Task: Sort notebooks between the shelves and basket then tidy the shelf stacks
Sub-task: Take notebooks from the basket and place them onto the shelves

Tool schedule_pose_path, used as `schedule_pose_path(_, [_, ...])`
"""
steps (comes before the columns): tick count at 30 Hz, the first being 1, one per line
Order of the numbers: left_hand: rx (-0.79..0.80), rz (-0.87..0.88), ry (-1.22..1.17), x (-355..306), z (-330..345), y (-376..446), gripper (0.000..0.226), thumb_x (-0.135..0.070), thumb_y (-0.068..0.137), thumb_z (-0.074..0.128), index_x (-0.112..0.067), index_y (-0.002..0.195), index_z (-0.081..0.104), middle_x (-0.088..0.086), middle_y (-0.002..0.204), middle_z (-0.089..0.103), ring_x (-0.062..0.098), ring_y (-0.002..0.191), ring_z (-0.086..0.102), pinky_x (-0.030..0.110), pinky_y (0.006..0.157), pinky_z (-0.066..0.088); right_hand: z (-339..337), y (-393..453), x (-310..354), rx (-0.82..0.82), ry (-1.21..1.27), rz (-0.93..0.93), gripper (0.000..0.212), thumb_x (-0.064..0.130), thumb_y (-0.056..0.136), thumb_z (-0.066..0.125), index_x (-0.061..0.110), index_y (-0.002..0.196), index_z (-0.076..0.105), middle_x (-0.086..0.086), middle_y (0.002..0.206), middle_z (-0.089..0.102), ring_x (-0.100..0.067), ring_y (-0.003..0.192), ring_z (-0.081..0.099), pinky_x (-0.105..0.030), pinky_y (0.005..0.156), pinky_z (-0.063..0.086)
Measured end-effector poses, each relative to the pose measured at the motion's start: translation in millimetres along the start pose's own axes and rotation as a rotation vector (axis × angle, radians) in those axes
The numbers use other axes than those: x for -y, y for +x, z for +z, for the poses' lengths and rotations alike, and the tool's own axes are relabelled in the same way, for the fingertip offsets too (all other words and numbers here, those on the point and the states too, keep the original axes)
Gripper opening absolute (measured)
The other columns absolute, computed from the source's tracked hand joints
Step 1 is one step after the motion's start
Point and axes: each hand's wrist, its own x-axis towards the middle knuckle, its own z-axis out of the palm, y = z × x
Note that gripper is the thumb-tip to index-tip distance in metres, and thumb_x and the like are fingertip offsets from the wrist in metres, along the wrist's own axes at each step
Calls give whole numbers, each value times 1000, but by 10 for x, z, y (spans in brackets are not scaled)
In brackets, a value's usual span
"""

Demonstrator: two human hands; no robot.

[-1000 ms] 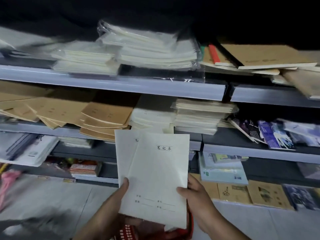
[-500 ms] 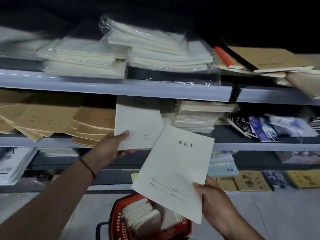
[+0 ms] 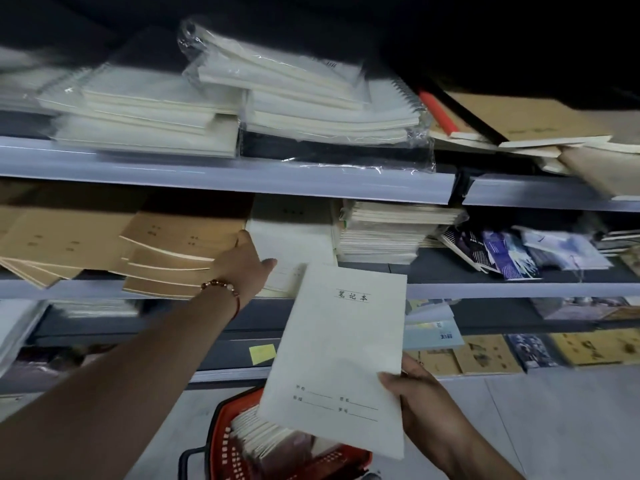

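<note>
Pale notebook [image 3: 341,355] tilted above basket [image 3: 221,434]

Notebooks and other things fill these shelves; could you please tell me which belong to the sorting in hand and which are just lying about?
In the job: white notebook, right hand, left hand, white stack, red basket.
Lying about: yellow note, wrapped pads.

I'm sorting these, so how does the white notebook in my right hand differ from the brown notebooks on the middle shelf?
The white notebook has a pale cover; the brown notebooks are kraft-coloured. The white notebook is single, held tilted in the right hand; the brown notebooks lie fanned in a loose stack on the shelf. Both look thin and soft-covered.
</note>
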Motion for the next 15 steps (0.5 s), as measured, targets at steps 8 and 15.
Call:
schedule_pose_path(8, [464,-199,-830,302,-323,-1167,52,-66,95,39,-24,116,61,7,94,75,30,88,73,43,75,58,152,232,131,83,-55,35,44,-7,92,49,14,127,64,-12,122,70,-35,112,66,-53,102,47])
schedule_pose_path(15, [538,-168,-1031,532,-186,-1664,28,-21,96,63,-23,124,60,11,91,72,25,66,65,29,48,44,399,654,395,124,-177,-4,41,-2,94,53,17,129,62,-9,120,71,-30,111,67,-46,96,52])
